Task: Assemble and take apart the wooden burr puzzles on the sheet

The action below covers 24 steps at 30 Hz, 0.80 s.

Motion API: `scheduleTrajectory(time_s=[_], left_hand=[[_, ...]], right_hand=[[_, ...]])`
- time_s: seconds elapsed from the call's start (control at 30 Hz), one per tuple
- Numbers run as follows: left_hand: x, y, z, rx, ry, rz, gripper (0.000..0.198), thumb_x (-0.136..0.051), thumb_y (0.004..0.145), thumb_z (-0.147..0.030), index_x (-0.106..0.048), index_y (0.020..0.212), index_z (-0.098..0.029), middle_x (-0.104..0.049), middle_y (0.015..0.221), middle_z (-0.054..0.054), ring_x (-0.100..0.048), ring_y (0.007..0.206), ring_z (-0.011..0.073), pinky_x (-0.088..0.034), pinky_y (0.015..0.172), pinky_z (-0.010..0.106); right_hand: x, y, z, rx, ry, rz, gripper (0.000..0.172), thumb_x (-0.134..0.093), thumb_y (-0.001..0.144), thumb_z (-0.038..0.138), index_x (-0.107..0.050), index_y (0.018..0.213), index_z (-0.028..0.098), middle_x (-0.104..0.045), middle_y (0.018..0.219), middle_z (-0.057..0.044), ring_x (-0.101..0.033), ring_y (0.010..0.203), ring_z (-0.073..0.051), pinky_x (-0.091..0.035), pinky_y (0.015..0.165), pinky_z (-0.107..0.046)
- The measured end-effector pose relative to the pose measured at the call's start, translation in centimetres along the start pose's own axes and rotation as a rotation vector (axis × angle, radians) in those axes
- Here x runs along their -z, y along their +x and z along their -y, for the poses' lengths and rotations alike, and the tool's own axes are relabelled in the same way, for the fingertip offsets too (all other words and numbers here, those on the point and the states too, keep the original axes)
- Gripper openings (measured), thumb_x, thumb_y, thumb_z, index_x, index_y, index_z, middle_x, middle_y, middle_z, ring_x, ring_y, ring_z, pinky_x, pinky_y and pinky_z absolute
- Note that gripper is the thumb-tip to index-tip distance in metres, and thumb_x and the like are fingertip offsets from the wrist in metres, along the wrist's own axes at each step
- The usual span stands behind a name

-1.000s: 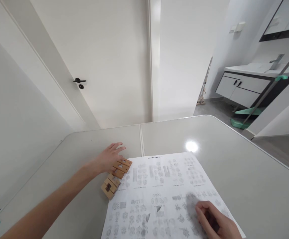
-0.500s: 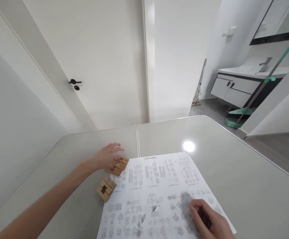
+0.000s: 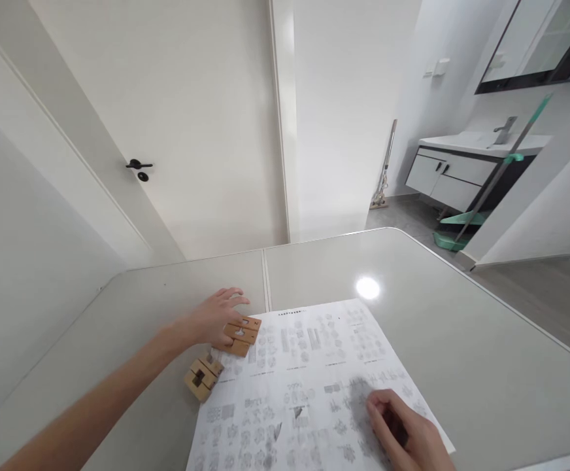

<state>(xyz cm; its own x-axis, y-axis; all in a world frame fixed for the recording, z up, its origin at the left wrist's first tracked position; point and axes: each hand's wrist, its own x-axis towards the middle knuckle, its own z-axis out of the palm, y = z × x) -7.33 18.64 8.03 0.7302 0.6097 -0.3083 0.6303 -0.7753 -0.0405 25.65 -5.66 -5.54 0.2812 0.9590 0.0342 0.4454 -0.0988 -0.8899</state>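
My left hand (image 3: 215,316) reaches out over the grey table (image 3: 452,340), fingers spread and resting on a group of notched wooden blocks (image 3: 241,332) at the top left corner of a printed sheet (image 3: 309,379). Another pair of wooden blocks (image 3: 201,375) lies a little nearer me, apart from the hand, at the sheet's left edge. My right hand (image 3: 405,432) lies curled on the lower right part of the sheet, fingers bent inward, and nothing shows in it. The sheet is covered with small grey diagrams.
A white door with a black handle (image 3: 138,165) stands behind the table. To the right an open doorway shows a washbasin cabinet (image 3: 454,173) and a green mop and dustpan (image 3: 454,230). The table's seam (image 3: 265,278) runs toward the far edge.
The view has drifted right and up a little. My left hand has slid the upper blocks slightly away from the lower pair. My right hand stays curled on the sheet.
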Motion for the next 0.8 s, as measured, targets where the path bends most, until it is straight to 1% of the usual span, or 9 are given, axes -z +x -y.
scheduleTrajectory(time_s=[0.07,0.13,0.23,0.37,0.53,0.7,0.8], left_hand=[[-0.1,0.3,-0.4,-0.02,-0.028,-0.015,0.03,-0.086,0.071,-0.026,-0.082,0.1,-0.031,-0.057,0.151,0.003,-0.038,0.146,0.0362,-0.03,0.119,0.049],[-0.3,0.6,-0.8,-0.044,-0.046,-0.035,0.02,-0.087,0.071,-0.031,-0.082,0.09,-0.028,-0.059,0.149,0.003,-0.04,0.145,0.0362,-0.031,0.118,0.047],[-0.7,1.2,-1.5,-0.089,-0.068,-0.081,0.014,-0.085,0.071,-0.033,-0.081,0.083,-0.026,-0.062,0.145,0.003,-0.044,0.141,0.036,-0.036,0.114,0.045],[-1.2,2.0,-2.4,-0.138,-0.106,-0.144,0.01,-0.083,0.069,-0.031,-0.08,0.077,-0.025,-0.065,0.141,0.003,-0.045,0.138,0.036,-0.037,0.112,0.044],[-1.4,2.9,-3.8,-0.159,-0.116,-0.171,0.013,-0.081,0.067,-0.034,-0.078,0.071,-0.022,-0.067,0.138,0.005,-0.045,0.138,0.0387,-0.038,0.111,0.046],[-1.2,3.8,-5.5,-0.174,-0.088,-0.175,0.021,-0.081,0.065,-0.039,-0.078,0.072,-0.02,-0.068,0.137,0.008,-0.046,0.137,0.0404,-0.037,0.111,0.048],[-1.1,4.4,-6.3,-0.181,-0.08,-0.171,0.023,-0.081,0.064,-0.041,-0.077,0.071,-0.02,-0.068,0.137,0.009,-0.046,0.136,0.0407,-0.039,0.108,0.047]], right_hand=[[0.0,0.0,0.0,-0.003,0.003,0.006,0.043,-0.048,0.096,0.064,-0.062,0.084,0.025,-0.056,0.064,0.002,-0.049,0.053,-0.015,-0.042,0.053,-0.023],[-0.1,-0.1,0.1,0.005,0.002,-0.002,0.043,-0.047,0.097,0.063,-0.062,0.083,0.025,-0.056,0.064,0.002,-0.048,0.054,-0.016,-0.042,0.053,-0.023],[-0.3,-0.1,0.1,0.007,-0.003,-0.011,0.043,-0.047,0.097,0.063,-0.061,0.083,0.025,-0.056,0.064,0.002,-0.047,0.054,-0.016,-0.041,0.052,-0.024],[-0.1,0.0,0.2,0.01,-0.001,-0.008,0.042,-0.047,0.096,0.062,-0.06,0.082,0.025,-0.055,0.064,0.002,-0.046,0.054,-0.015,-0.04,0.053,-0.024],[0.2,0.1,0.2,0.012,0.014,0.018,0.041,-0.049,0.096,0.062,-0.061,0.083,0.025,-0.054,0.064,0.002,-0.047,0.055,-0.015,-0.041,0.054,-0.024],[0.1,0.0,0.4,0.017,0.013,-0.004,0.041,-0.049,0.096,0.062,-0.061,0.083,0.025,-0.055,0.064,0.002,-0.048,0.054,-0.016,-0.041,0.053,-0.024],[0.2,0.0,0.5,0.019,0.013,0.009,0.041,-0.049,0.096,0.061,-0.061,0.082,0.024,-0.055,0.064,0.002,-0.048,0.055,-0.016,-0.042,0.054,-0.024]])
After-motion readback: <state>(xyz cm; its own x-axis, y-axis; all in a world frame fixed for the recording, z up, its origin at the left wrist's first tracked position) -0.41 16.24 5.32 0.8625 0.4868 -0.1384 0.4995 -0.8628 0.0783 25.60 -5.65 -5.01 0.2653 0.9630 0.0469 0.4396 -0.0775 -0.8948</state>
